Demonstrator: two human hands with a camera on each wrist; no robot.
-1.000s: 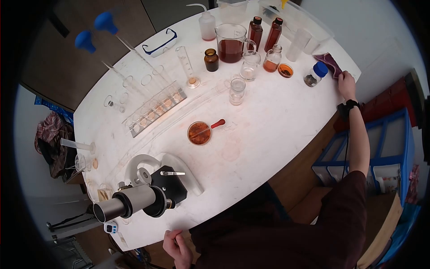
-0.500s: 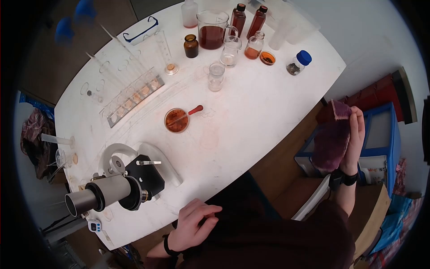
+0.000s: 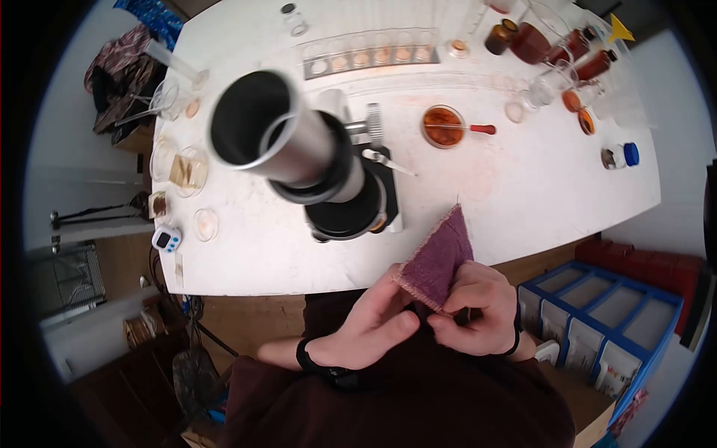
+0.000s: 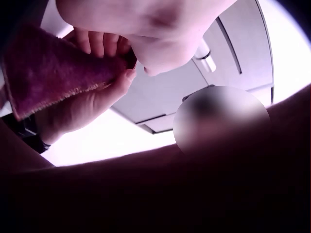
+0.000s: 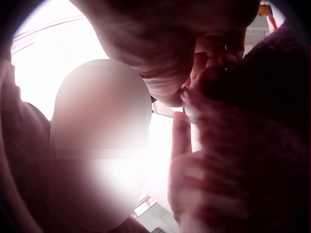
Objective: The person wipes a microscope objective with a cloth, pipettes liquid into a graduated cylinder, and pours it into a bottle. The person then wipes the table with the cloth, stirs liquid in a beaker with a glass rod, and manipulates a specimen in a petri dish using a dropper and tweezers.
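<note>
A purple cloth (image 3: 441, 261) with a pale stitched edge hangs folded in front of the body, over the table's front edge. My right hand (image 3: 482, 310) pinches its lower edge between thumb and curled fingers. From the other side my left hand (image 3: 370, 321) meets the cloth's near corner, which partly hides its fingers. The left thumb (image 3: 396, 328) lies straight, apart from the cloth. In the left wrist view the cloth (image 4: 58, 68) drapes across the right hand (image 4: 77, 111). Blur covers the left hand (image 5: 209, 179) in the right wrist view.
A microscope (image 3: 328, 164) stands left of the hands. Beyond them lies a dish (image 3: 443, 125) of reddish-brown material with a red-bulbed dropper (image 3: 482, 129) across it. Further back are a test tube rack (image 3: 373, 71), dark bottles (image 3: 595, 65) and a blue-capped jar (image 3: 620, 155).
The right hand has picked the purple cloth up off the table's right end and brought it in front of the body. The left hand has come up to it. The head view has swung left.
</note>
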